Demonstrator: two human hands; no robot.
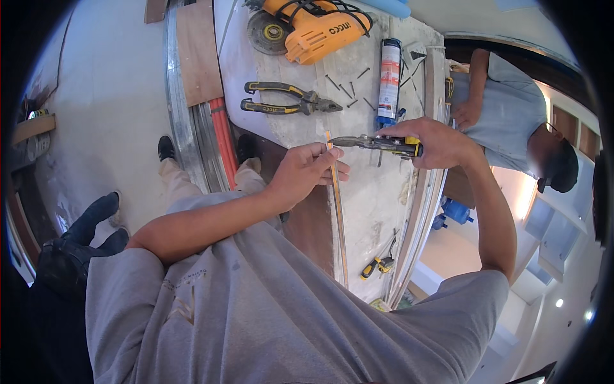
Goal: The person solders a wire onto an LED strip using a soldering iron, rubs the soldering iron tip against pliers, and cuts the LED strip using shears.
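Observation:
A long, thin strip (339, 217) with an orange-yellow face runs down over the worktable (374, 217). My left hand (300, 173) pinches it near its upper end between thumb and fingers. In my right hand (441, 142) is a pair of tin snips (364, 142) with black and yellow handles. Their jaws point left and meet the strip just above my left fingertips. Whether the blades are closed on the strip is too small to tell. Beyond my hands lies a pair of combination pliers (288, 100) with black and yellow grips.
At the far end lies an orange angle grinder (320, 35). Several loose screws (350, 89) are scattered beside a sealant tube (389, 83). A tape measure (385, 264) rests near the right edge. Another person (511, 105) stands across the table. Red lengths (222, 141) and metal profiles lie left.

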